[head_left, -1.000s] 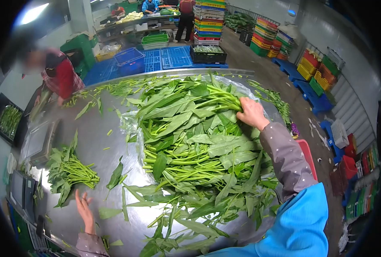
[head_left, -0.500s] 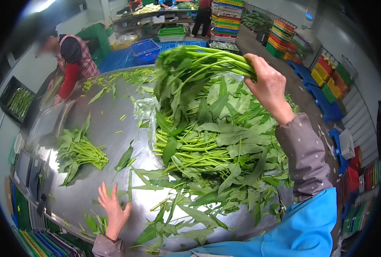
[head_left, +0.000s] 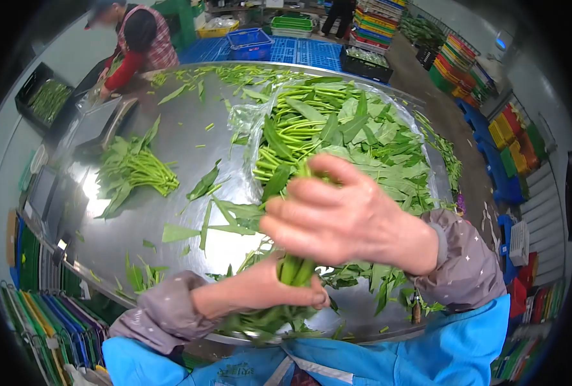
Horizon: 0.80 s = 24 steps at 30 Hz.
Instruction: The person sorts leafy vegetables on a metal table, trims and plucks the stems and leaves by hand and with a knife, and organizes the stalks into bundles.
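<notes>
Both hands are closed round one bunch of water spinach [head_left: 293, 271], held upright near the table's front edge. My left hand [head_left: 266, 283] wraps the stems low down, with the leaves hanging blurred beneath it. Above it, my right hand [head_left: 344, 215] curls over the upper stems and hides most of them. Just beyond the hands lies a large pile of water spinach [head_left: 376, 141] on clear plastic [head_left: 250, 122]. A smaller separate bunch [head_left: 138, 167] rests on the metal table [head_left: 189, 148] to the left. Loose leaves and cut stem pieces are scattered around.
At the far left another person [head_left: 141, 38] leans over the table, near a black crate of greens [head_left: 49, 100]. Blue pallets [head_left: 299, 51] and a blue basket [head_left: 250, 45] stand behind. Stacked colourful crates [head_left: 379, 26] rise at the back; more line the right wall.
My right hand has brought the bunch from above the pile down toward my body. My left hand, open before, has moved right and closed round the stems.
</notes>
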Available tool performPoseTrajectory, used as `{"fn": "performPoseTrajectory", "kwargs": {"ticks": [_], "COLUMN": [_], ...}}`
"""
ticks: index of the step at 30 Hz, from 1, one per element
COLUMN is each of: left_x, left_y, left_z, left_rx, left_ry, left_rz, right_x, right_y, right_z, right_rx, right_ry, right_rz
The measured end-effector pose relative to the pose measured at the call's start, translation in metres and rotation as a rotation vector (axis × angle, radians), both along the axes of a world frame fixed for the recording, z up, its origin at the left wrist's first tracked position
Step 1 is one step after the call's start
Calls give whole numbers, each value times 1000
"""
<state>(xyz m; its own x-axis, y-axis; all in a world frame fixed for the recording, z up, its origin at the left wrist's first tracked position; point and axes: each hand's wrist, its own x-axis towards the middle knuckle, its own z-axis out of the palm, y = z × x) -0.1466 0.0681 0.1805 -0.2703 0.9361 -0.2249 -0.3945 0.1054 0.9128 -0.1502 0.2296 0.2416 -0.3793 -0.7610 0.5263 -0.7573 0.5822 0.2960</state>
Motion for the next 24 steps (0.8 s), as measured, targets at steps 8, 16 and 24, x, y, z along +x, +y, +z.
{"fn": "performPoseTrajectory", "kwargs": {"ticks": [8,16,24], "left_x": [16,38,23], "left_y": [-7,7,31], "left_z": [-84,-154,-168], "left_rx": [1030,347,402], "left_ry": [-921,-1003,-947], "left_rz": [703,963,894], "right_x": [-29,-53,-50], "right_y": [68,36,56], "right_z": [-58,-166,-114], "right_rx": [-258,27,-163], "right_ry": [-440,-298,-429], "right_rz": [-505,-761,-715]}}
